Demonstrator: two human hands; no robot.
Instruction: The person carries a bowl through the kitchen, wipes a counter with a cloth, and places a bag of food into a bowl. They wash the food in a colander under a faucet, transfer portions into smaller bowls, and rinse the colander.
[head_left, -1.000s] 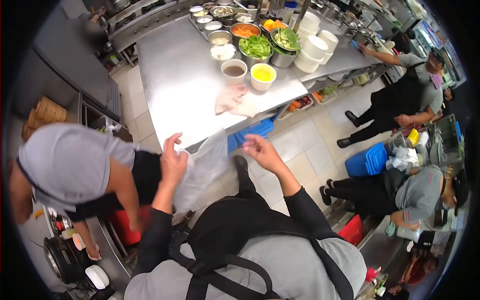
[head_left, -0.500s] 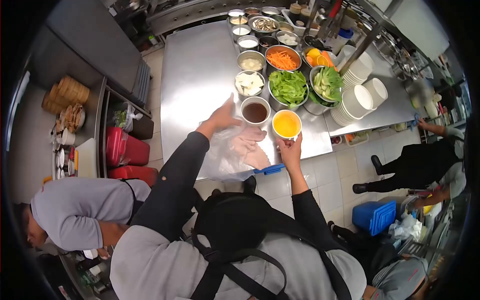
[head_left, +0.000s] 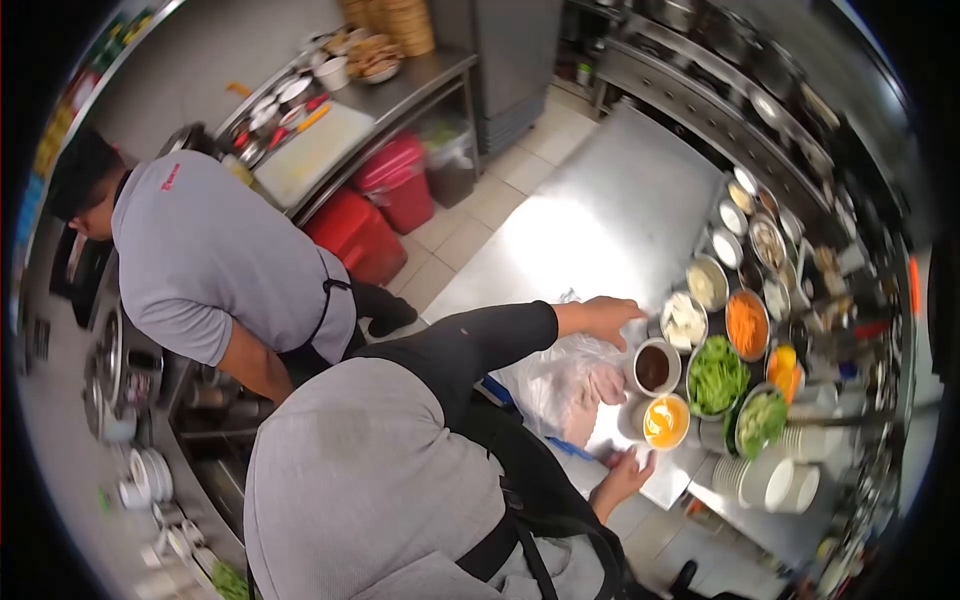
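My left hand (head_left: 607,318) is stretched out over the steel table with its fingers extended, just beside a white cup of dark brown liquid (head_left: 656,369). Below that stands another white cup holding yellow-orange liquid (head_left: 664,422), bright reflections on its surface. My right hand (head_left: 625,478) is close under this second cup, fingers loosely bent and apart, with nothing seen in them. Between my arms, pale raw meat (head_left: 578,412) lies partly inside a clear plastic bag (head_left: 535,380).
Bowls of shredded carrot (head_left: 746,325), green leaves (head_left: 718,375) and white slices (head_left: 684,321) line the steel table (head_left: 570,235). Stacked white cups (head_left: 770,482) stand beyond. A co-worker (head_left: 230,250) bends at the left, near red bins (head_left: 360,235) and a cutting board (head_left: 315,155).
My view has swung toward the left, so the table appears rotated and the co-worker is larger. My right hand has come off the cup of yellow-orange liquid.
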